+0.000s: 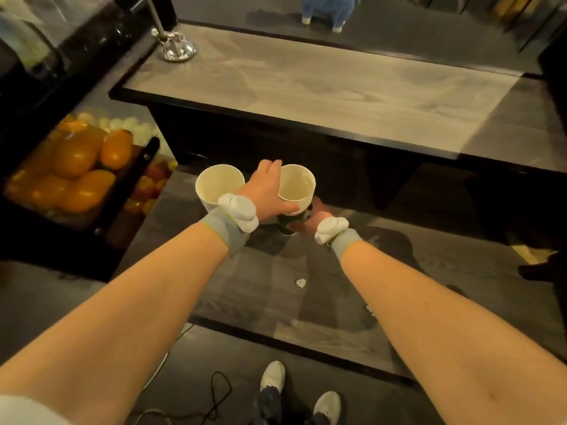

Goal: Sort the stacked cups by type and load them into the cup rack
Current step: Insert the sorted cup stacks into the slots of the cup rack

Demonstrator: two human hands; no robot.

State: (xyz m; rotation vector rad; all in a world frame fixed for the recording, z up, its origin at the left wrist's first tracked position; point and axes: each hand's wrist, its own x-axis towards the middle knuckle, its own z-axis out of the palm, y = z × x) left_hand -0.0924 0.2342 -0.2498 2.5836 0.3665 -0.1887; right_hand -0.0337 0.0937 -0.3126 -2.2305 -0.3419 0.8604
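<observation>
Grey wood-grain shelf (306, 286): left hand (267, 191) and right hand (316, 220) fingers grip one paper cup stack (294, 194).

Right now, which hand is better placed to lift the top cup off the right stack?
Left. The left hand already wraps the top cup near its rim, while the right hand steadies the green cup underneath.

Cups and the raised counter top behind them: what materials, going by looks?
Cup stack in hand: likely paper, with a matte cream interior, thin rolled rim and dark printed wall lower down. The left cup looks the same inside. Raised counter top: grey wood-grain surface with dark edging, possibly laminate rather than solid wood; the grain shows but the frame can't settle it.
</observation>
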